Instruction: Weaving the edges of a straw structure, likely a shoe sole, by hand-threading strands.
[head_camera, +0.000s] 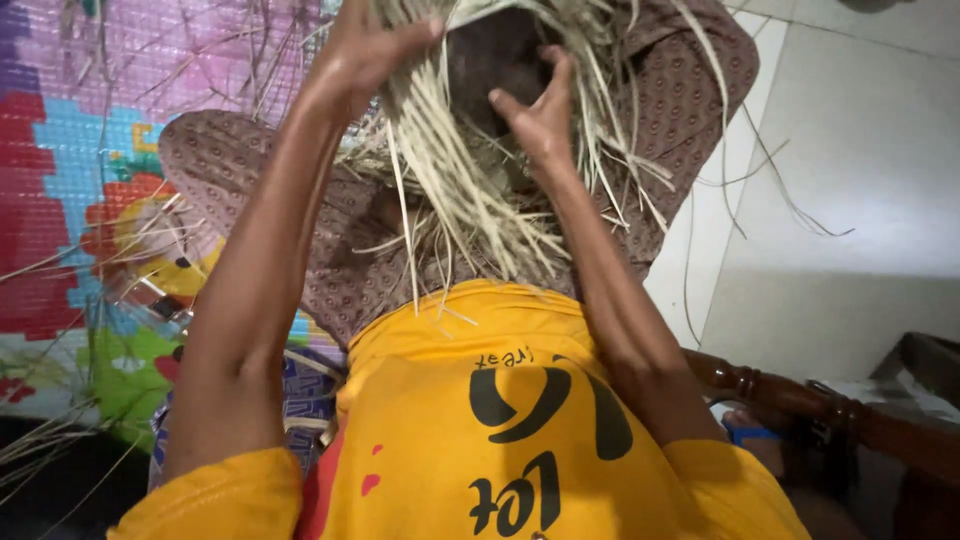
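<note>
Left hand (365, 45) closed around the upper part of a bundle of pale, dry, flat straw strips (455, 175), fingers wrapped over the strands near the top edge of view. Right hand (540, 115) pressed against the other side of the same bundle, thumb and fingers spread and curled into the strands, gripping them beside a dark, rounded shape partly hidden behind the fibres; what that shape is, cannot tell. Bundle held up between both hands, above the lap, loose ends hanging down and fanning out toward a bright yellow shirt with black lettering (500, 420). Beneath the bundle, knees covered in brown cloth with a small dotted pattern (690, 100). On the left, a colourful woven plastic mat in pink, blue, red and green (60, 180), with stray strips scattered over it. On the right, pale floor tiles (860, 150) with a few thin strands trailing across. Lower right, a dark turned wooden rail (800, 400) just beside the right forearm.
</note>
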